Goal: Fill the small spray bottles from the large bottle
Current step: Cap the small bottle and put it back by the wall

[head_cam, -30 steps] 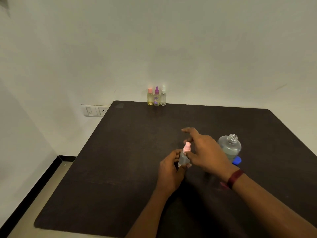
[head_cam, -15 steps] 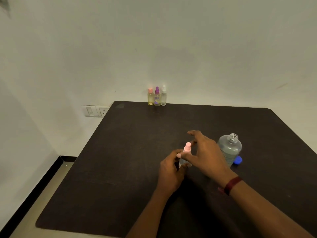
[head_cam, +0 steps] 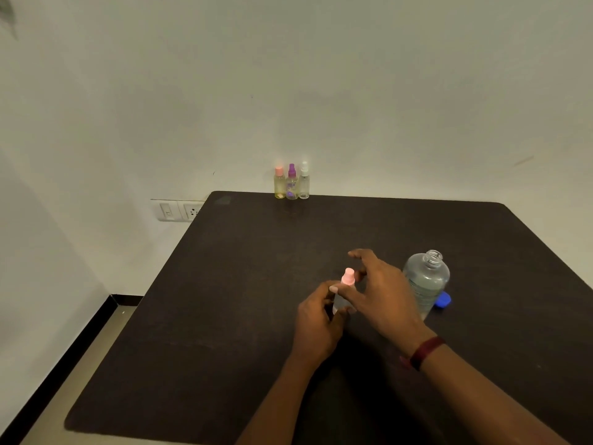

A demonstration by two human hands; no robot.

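I see small bottle (head_cam: 340,305) upright, left hand (head_cam: 316,326) wrapped round body. Right hand (head_cam: 382,297) pinches pink cap (head_cam: 348,277), other fingers spread. Big bottle (head_cam: 428,281) uncapped, just right of right hand.

Single wide-angle view from head height, facing forward and down over the dark table (head_cam: 208,316) to the white wall (head_cam: 321,91) behind its far edge. Set close above the near edge, wide enough to take in both far corners. Left hand (head_cam: 316,329), right hand (head_cam: 382,297) and small spray bottle (head_cam: 348,279) framed just below centre.
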